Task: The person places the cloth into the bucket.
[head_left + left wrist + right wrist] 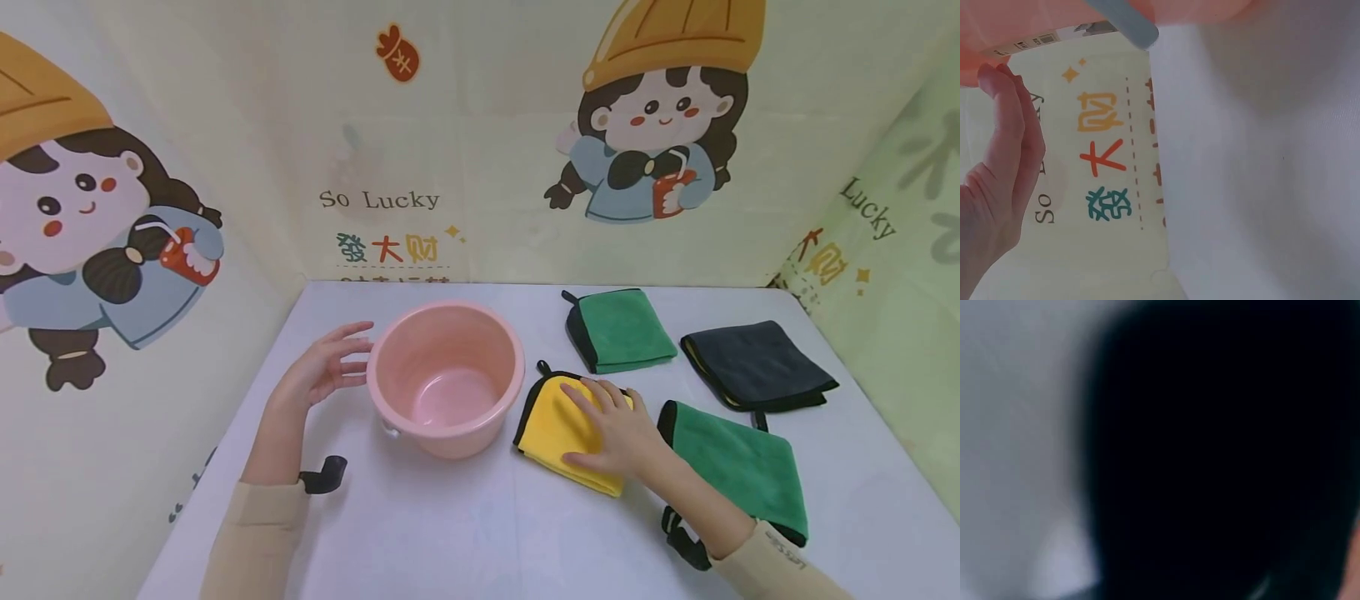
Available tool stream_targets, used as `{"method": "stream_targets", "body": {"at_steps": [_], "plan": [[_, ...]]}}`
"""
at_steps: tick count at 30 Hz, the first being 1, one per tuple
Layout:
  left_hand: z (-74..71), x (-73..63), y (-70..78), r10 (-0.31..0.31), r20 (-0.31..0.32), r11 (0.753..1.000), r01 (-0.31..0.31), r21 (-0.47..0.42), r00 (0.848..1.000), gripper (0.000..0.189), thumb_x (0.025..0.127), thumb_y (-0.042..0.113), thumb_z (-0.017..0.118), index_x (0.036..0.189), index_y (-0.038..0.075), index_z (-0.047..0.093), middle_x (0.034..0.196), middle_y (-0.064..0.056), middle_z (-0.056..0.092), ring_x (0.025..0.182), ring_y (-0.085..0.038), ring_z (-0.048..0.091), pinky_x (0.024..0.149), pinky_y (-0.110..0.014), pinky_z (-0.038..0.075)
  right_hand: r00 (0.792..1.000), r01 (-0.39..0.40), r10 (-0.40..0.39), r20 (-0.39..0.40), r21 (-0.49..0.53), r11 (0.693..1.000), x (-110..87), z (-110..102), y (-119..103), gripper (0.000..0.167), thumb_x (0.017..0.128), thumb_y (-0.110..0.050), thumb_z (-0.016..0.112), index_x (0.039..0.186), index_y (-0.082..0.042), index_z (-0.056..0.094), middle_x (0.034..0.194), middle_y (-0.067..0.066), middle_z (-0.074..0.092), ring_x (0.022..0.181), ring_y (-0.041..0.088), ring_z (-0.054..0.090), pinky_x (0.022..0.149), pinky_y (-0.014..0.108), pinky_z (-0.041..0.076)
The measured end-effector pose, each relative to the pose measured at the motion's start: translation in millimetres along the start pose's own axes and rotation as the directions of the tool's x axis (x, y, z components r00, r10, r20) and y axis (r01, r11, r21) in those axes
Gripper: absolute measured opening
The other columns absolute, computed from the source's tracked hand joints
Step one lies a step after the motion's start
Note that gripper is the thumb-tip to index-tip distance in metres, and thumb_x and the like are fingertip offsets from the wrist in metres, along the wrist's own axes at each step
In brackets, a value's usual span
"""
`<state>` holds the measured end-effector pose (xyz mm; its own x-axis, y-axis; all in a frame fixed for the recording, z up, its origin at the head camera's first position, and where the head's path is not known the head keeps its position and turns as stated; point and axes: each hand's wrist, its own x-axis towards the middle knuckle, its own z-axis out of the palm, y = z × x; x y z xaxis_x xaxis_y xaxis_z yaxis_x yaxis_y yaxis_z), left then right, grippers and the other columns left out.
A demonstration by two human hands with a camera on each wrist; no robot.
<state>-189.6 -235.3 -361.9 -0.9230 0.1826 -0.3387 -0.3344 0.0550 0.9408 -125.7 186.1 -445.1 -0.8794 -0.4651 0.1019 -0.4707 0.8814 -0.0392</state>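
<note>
A yellow cloth (551,425), folded and edged in black, is covered in part by a right hand (618,425) — fingers fanned apart, thumb held away from them, nothing seen to be pinched. Whether the cloth is pressed or only brushed cannot be told; in the right wrist view nearly everything is blocked by a dark, blurred shape.

The yellow cloth is laid flat on a white table (435,533), just to the right of a pink bucket (468,443), which is set upright near the middle, with only its bare inside seen from above. At the bucket's left side a left hand (326,371) is held up, its fingers extended and slightly parted, the tips brought close to the rim; whether contact is made cannot be told. In the left wrist view, a label (1025,44) and a pale blue-grey handle (1132,25) are shown on the bucket's outer wall.

Beyond the yellow cloth a green cloth (626,329) is placed, with a dark cloth (757,362) to its right; a second green cloth (742,467) is partly hidden by the right forearm (697,504).
</note>
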Motion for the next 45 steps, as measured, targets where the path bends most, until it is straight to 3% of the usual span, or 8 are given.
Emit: {"method": "stream_targets", "body": {"at_steps": [5, 12, 20, 26, 36, 45], "plan": [[-1.2, 0.2, -2.3, 0.0, 0.038, 0.999, 0.002, -0.034, 0.999, 0.055, 0.092, 0.018, 0.054, 0.141, 0.01, 0.03, 0.113, -0.005, 0.05, 0.087, -0.019, 0.063, 0.077, -0.032, 0.054, 0.999, 0.026, -0.026, 0.022, -0.022, 0.999, -2.1, 6, -5, 0.089, 0.069, -0.073, 0.053, 0.141, -0.026, 0.032, 0.134, 0.013, 0.041, 0.12, 0.037, 0.038, 0.09, 0.063, 0.034], [-1.8, -0.5, -5.2, -0.007, 0.059, 0.999, 0.009, -0.031, 0.998, 0.059, 0.089, 0.017, 0.06, 0.14, 0.008, 0.032, 0.111, 0.003, 0.055, 0.084, -0.018, 0.065, 0.075, -0.031, 0.054, 0.998, 0.048, -0.047, 0.031, -0.051, 0.998, -3.7, 13, -8, 0.085, 0.068, -0.072, 0.056, 0.137, -0.024, 0.039, 0.126, 0.012, 0.045, 0.111, 0.036, 0.042, 0.086, 0.058, 0.038], [-0.7, -2.3, -4.7, -0.01, 0.067, 1.0, 0.012, -0.029, 0.998, 0.054, 0.088, 0.018, 0.06, 0.136, 0.007, 0.037, 0.105, 0.006, 0.06, 0.083, -0.017, 0.065, 0.074, -0.031, 0.054, 0.996, 0.08, -0.076, 0.051, -0.07, 0.994, -2.6, 20, -11, 0.077, 0.071, -0.066, 0.056, 0.131, -0.018, 0.046, 0.122, 0.012, 0.044, 0.104, 0.033, 0.043, 0.082, 0.055, 0.038], [0.2, -2.9, -3.1, -0.017, 0.066, 0.999, 0.02, -0.044, 0.998, 0.047, 0.088, 0.017, 0.061, 0.13, 0.008, 0.044, 0.101, 0.006, 0.062, 0.08, -0.016, 0.065, 0.074, -0.031, 0.055, 0.996, 0.081, -0.078, 0.048, -0.061, 0.995, -0.7, 19, -14, 0.065, 0.073, -0.054, 0.058, 0.125, -0.017, 0.05, 0.117, 0.011, 0.047, 0.098, 0.032, 0.044, 0.08, 0.053, 0.038], [0.1, -3.0, -0.5, -0.026, 0.067, 0.998, 0.03, -0.052, 0.997, 0.047, 0.088, 0.014, 0.061, 0.13, 0.006, 0.042, 0.1, 0.004, 0.063, 0.078, -0.015, 0.065, 0.072, -0.029, 0.055, 0.993, 0.109, -0.107, 0.041, -0.065, 0.992, 3.7, 19, -16, 0.04, 0.077, -0.028, 0.068, 0.112, -0.016, 0.054, 0.1, 0.008, 0.05, 0.085, 0.028, 0.044, 0.075, 0.049, 0.039], [0.2, -3.6, 1.1, -0.027, 0.08, 0.999, 0.029, -0.022, 0.996, 0.045, 0.088, 0.014, 0.061, 0.129, 0.007, 0.044, 0.096, 0.003, 0.064, 0.076, -0.015, 0.064, 0.071, -0.028, 0.055, 0.989, 0.147, -0.149, -0.016, -0.097, 0.984, 5.4, 22, -13, 0.038, 0.074, -0.024, 0.075, 0.105, -0.017, 0.054, 0.09, 0.008, 0.05, 0.078, 0.029, 0.048, 0.074, 0.048, 0.041]]}}
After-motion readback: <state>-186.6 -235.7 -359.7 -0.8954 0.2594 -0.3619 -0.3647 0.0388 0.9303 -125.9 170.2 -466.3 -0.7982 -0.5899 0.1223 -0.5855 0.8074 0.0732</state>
